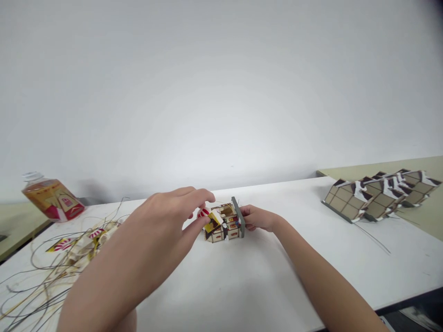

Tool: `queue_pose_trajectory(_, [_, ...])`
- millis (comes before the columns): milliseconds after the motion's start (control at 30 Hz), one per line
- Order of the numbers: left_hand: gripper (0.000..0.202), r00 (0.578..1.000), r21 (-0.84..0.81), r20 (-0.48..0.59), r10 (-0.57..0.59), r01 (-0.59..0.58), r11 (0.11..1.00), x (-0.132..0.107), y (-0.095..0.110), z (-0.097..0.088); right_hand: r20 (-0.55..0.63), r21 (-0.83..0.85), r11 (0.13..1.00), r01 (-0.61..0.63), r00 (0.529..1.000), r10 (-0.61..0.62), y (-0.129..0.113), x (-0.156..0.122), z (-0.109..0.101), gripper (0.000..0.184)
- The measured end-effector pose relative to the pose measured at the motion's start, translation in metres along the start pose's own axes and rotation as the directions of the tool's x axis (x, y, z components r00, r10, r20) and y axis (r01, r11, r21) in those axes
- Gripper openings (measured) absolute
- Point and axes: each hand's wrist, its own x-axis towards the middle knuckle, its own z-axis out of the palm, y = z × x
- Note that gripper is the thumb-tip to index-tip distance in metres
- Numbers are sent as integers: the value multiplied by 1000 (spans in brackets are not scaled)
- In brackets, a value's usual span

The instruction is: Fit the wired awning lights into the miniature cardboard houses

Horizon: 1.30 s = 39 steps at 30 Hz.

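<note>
A small wooden model house [225, 224] with a grey base plate stands tipped on the white table [242, 286]. My right hand [258, 218] grips it from the right, fingers closed on the grey plate. My left hand [173, 216] reaches in from the left, thumb and fingers pinched on a small yellow and red-white striped piece [211, 219] at the model's left side.
A tangle of thin wires with several small model parts [69, 251] lies at the left. A plastic bottle [51, 197] lies on its side at the far left. A row of finished model roofs [380, 193] sits at the right, across the seam to a green table.
</note>
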Motion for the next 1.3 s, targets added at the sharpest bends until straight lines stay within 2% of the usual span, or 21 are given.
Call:
queue_pose_trajectory(133, [24,996,34,89,-28,25,999,1,4,-5,-35,-21,994,-109,993,109,-2,-3,1,39])
queue_pose_trajectory(233, [25,993,59,112,-21,15,998,0,4,-4,-43,-30,990,-136,990,134,-6,-5,3,35])
queue_pose_trajectory(400, [25,998,82,47,-30,26,996,-1,2,0,-59,-37,995,-96,994,94,-9,-8,0,33])
queue_pose_trajectory(600, [22,986,-13,155,-69,71,997,5,-2,4,-118,-80,994,-68,991,58,-8,-14,-11,17])
queue_pose_trajectory(733, [20,978,-46,188,-95,105,993,14,-6,15,-223,-165,985,-44,975,6,-7,-19,-20,27])
queue_pose_trajectory(833, [22,966,-48,231,-113,128,991,21,-6,24,-347,-237,971,-38,937,-48,-3,-20,-29,32])
queue_pose_trajectory(1000, [22,943,-110,316,-100,141,984,29,-5,34,-526,-373,926,-59,836,-159,3,-16,-40,32])
queue_pose_trajectory(1133, [24,936,-157,332,-117,178,971,31,-6,44,-637,-529,829,-181,730,-247,3,-16,-41,28])
queue_pose_trajectory(1300, [25,911,-162,387,-145,222,962,34,-9,56,-712,-589,720,-366,657,-249,3,-20,-41,19])
